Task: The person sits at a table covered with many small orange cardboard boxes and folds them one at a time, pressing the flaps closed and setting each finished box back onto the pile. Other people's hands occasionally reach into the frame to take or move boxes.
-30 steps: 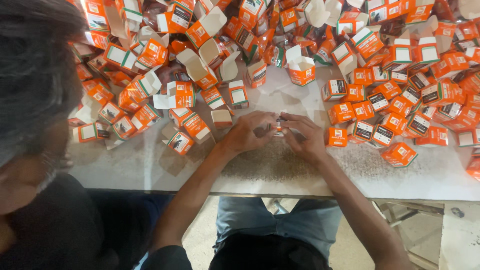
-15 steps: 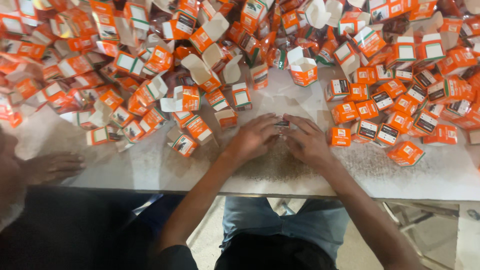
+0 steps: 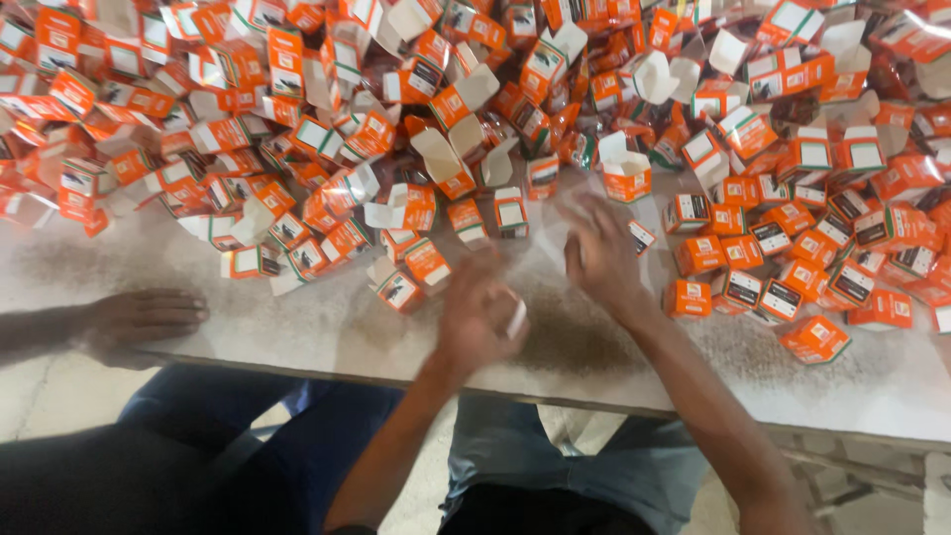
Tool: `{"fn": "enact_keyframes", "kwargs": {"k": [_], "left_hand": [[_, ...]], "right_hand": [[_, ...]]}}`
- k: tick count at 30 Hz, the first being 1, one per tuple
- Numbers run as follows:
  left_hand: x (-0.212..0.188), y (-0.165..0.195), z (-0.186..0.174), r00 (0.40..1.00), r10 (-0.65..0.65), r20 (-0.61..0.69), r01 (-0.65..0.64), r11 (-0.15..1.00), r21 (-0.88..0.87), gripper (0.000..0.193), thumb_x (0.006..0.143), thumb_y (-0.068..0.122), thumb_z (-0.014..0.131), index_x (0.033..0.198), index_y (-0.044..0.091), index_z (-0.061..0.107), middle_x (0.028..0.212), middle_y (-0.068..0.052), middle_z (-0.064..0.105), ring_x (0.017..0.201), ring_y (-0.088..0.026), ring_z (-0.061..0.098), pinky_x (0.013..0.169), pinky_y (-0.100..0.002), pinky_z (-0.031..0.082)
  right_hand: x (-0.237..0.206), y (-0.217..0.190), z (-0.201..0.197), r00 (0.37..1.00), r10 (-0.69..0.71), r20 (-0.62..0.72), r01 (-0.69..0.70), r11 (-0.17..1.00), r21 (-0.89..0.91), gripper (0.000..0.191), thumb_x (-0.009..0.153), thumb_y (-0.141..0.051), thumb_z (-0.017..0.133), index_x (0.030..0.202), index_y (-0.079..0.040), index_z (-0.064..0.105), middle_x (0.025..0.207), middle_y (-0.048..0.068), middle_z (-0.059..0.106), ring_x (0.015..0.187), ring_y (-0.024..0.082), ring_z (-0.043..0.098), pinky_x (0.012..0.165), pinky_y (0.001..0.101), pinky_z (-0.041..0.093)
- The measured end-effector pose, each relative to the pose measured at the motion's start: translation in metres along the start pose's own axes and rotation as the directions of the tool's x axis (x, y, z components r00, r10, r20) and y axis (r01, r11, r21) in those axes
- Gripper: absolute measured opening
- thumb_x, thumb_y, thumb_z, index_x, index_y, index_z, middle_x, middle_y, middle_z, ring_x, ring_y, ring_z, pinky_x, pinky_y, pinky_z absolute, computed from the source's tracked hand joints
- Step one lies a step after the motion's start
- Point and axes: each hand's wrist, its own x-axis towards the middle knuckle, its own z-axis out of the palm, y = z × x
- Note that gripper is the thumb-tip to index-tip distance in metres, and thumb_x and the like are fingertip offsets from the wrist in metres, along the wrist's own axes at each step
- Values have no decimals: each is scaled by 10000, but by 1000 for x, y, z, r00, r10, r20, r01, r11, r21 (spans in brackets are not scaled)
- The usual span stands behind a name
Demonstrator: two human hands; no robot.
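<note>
Beside left fingers [image 3: 500,315], white piece [image 3: 517,319].

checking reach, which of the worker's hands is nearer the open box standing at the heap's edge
Right. The right hand lies just below the open box; the left hand is farther, down-left.

A pale speckled tabletop [image 3: 297,327] carries everything. Beyond the hands, a deep heap of open orange-and-white cartons [image 3: 416,129] spreads across its far side, many with flaps standing up. Right of the hands, closed orange cartons [image 3: 783,267] lie in rough rows. Far to the left of the hands, a co-worker's hand [image 3: 139,317] rests flat at the near edge.
</note>
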Motion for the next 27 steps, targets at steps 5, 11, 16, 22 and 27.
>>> {"fn": "enact_keyframes", "kwargs": {"k": [5,11,16,22,27], "left_hand": [[-35,36,25,995,-20,98,30,994,-103,140,789,85,791,807,129,659,1111,10,685,1107,-200,665,1095,-451,541],[-31,39,23,976,-176,125,201,952,-229,302,739,140,840,1015,113,720,1146,-122,642,1095,-328,635,949,-452,535],[-25,28,23,888,-315,335,425,841,-336,506,805,154,811,1288,105,668,1338,-160,582,1112,-317,653,886,-388,577],[-14,32,40,759,-375,532,543,816,-200,751,755,275,914,1417,162,578,1112,-135,631,910,-286,672,798,-393,572],[-15,39,55,912,-163,375,292,902,-319,1046,726,218,905,1597,126,333,1241,-212,619,1046,-395,624,855,-474,544]], "right_hand": [[91,38,26,976,52,213,25,940,-341,505,863,-129,708,1352,-32,628,1273,161,639,1311,374,500,1043,537,401],[124,50,19,930,117,348,82,857,-508,373,730,-218,769,1076,-79,759,1087,97,712,1147,333,573,937,530,446],[99,68,-40,966,260,-21,-260,960,-107,199,981,-209,801,1066,-57,704,939,90,660,828,246,624,744,413,512],[-41,0,-99,722,661,206,-538,348,768,685,946,13,588,1542,-103,270,1261,50,639,1074,110,708,836,272,626],[-114,-82,-82,772,631,76,-583,655,480,522,842,57,695,1339,-75,605,1127,58,680,865,124,697,699,272,596]]}}
